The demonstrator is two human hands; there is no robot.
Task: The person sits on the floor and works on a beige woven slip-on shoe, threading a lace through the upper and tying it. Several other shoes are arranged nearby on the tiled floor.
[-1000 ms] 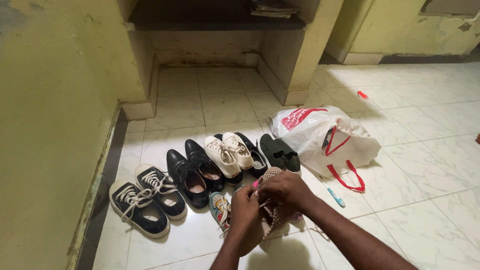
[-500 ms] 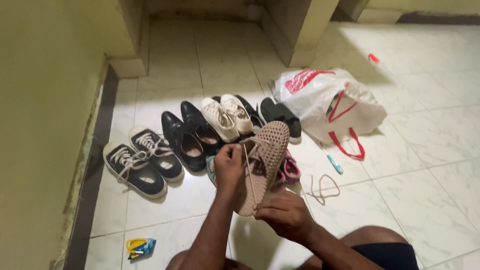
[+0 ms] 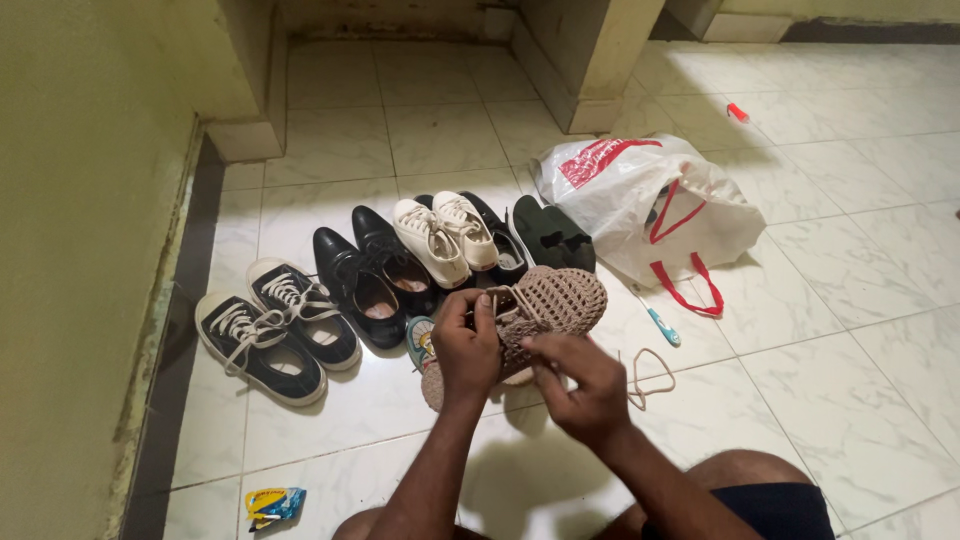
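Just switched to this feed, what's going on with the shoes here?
A person sitting on the tiled floor holds a tan knit shoe in the left hand, while the right hand works its lace, whose loose end trails on the floor. A row of other shoes, black sneakers to white sneakers, lies just beyond, with a white plastic bag to the right.

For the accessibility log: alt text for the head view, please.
Left hand and right hand hold a tan knit shoe over a tiled floor, the right hand pinching its lace. Behind it stand rows of shoes and a white plastic bag.
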